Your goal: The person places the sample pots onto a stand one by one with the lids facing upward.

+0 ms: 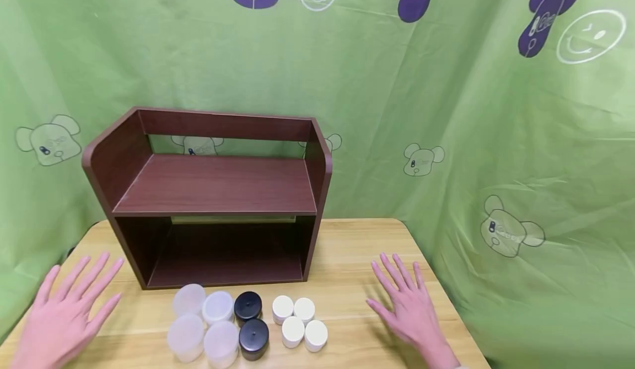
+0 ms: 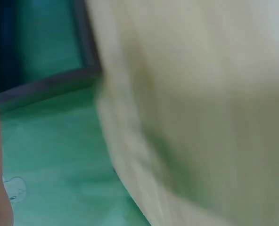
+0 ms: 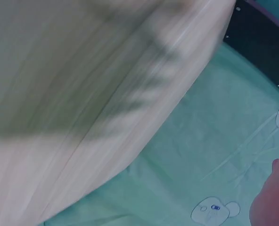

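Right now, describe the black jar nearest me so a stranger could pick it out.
Find the brown shelf on the wooden table; a cluster of small jars sits before it. The front black jar lies between frosted jars and white ones, nearer the table's front edge than the other black jar.

- Ahead of you hangs a green cloth backdrop [image 1: 446,110], creased and wrapping round both sides, printed with pale bear outlines, purple bear shapes and white smiley faces.
- Below it you see a light wooden table [image 1: 357,258] with rounded corners.
- At the table's back stands a dark brown two-tier shelf [image 1: 213,192].
- Your light is even and soft; both wrist views are blurred.
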`<action>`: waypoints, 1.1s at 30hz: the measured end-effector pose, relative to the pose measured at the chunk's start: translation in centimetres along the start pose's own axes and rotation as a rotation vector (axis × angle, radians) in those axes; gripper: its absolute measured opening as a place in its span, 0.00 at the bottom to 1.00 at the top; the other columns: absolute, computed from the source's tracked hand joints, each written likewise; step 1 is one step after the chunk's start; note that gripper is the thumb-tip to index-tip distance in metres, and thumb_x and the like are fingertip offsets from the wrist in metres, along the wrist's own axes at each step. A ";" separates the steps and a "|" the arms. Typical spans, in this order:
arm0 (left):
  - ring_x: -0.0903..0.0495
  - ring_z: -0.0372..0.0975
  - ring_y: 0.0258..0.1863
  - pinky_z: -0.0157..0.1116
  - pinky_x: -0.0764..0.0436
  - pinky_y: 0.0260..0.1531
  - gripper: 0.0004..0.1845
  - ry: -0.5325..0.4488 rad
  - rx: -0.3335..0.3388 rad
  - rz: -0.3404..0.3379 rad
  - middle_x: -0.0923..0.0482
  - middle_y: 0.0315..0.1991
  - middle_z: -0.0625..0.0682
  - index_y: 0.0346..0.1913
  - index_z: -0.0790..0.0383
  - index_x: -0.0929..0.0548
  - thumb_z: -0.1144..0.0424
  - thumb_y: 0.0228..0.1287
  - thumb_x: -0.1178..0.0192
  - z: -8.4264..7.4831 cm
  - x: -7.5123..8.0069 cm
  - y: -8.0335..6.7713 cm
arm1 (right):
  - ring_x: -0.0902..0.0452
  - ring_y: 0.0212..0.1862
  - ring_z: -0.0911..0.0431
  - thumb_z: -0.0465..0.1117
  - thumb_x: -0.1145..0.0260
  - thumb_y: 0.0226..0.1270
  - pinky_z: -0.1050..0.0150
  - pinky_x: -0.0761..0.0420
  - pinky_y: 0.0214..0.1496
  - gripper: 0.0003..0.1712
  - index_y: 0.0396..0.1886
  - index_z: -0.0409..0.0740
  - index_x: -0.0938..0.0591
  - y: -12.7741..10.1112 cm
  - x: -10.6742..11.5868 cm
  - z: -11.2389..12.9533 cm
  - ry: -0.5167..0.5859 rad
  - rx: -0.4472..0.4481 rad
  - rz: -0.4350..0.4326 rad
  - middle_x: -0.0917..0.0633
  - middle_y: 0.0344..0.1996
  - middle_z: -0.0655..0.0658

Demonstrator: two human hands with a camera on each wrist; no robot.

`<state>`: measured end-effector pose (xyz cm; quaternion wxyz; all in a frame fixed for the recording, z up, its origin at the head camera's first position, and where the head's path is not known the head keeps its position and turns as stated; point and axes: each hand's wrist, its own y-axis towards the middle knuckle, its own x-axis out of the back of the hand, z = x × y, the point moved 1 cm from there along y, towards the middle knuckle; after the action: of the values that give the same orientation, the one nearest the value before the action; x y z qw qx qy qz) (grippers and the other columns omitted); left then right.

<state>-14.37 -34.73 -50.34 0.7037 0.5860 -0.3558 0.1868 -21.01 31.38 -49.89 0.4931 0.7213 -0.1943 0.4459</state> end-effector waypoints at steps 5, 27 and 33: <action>0.54 0.34 0.83 0.52 0.53 0.84 0.38 -0.045 0.057 -0.113 0.43 0.82 0.42 0.78 0.43 0.31 0.30 0.75 0.64 -1.4 1.2 2.8 | 0.45 0.81 0.41 0.68 0.41 0.69 0.37 0.57 0.86 0.46 0.80 0.52 0.32 0.4 0.1 1.3 0.061 -0.012 -0.006 0.35 0.80 0.42; 0.39 0.64 0.72 0.40 0.44 0.76 0.38 -0.386 0.306 -0.321 0.40 0.81 0.53 0.80 0.49 0.37 0.38 0.72 0.48 0.6 6.9 15.8 | 0.20 0.61 0.50 0.45 0.31 0.72 0.47 0.14 0.61 0.32 0.74 0.48 0.26 0.9 0.2 7.6 0.680 -0.222 0.143 0.18 0.63 0.48; 0.43 0.56 0.76 0.40 0.48 0.78 0.35 -0.522 0.392 -0.294 0.40 0.80 0.54 0.80 0.46 0.37 0.57 0.71 0.44 1.0 7.4 17.9 | 0.19 0.57 0.46 0.48 0.35 0.76 0.54 0.13 0.58 0.29 0.72 0.43 0.25 0.2 -0.6 8.5 0.879 -0.232 0.279 0.17 0.60 0.42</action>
<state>-21.81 -32.47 -32.62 0.4826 0.7827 -0.3928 -0.0075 -17.61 23.65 -51.24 0.5415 0.3715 -0.1107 0.7460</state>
